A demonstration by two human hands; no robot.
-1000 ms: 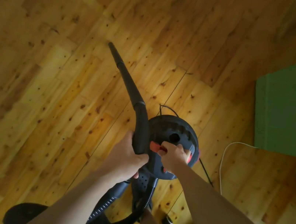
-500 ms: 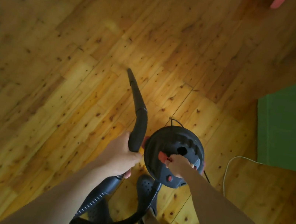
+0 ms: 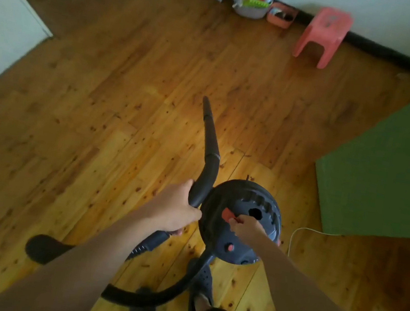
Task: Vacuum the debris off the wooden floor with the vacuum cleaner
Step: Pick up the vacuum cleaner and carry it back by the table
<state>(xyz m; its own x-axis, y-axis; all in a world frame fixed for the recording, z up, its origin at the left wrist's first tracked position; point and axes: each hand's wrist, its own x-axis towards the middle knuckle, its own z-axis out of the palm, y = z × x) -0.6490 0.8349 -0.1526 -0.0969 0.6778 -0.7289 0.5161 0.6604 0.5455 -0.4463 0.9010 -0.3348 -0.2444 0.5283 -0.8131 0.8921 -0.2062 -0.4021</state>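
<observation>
A round black vacuum cleaner [image 3: 240, 222] with red parts stands on the wooden floor [image 3: 113, 119] in front of me. My left hand [image 3: 176, 211] grips the curved black hose handle; its tapered nozzle [image 3: 209, 126] points forward, tip near the floor. My right hand [image 3: 247, 228] rests on top of the vacuum body, fingers curled at a red tab [image 3: 228, 215]. The black hose [image 3: 172, 290] loops down behind my arms. Small dark specks dot the boards; I cannot tell debris from knots.
A green mat [image 3: 388, 179] lies at right, a white cord [image 3: 301, 232] beside the vacuum. A pink stool [image 3: 323, 34], boxes and a basket [image 3: 249, 3] stand along the far wall. A white panel [image 3: 2, 23] is at left. My feet in dark shoes [image 3: 202, 286] are below.
My view has lifted, bringing the far wall, stool and boxes into sight. The nozzle now points more straight ahead. Both hands stay on the handle and vacuum top.
</observation>
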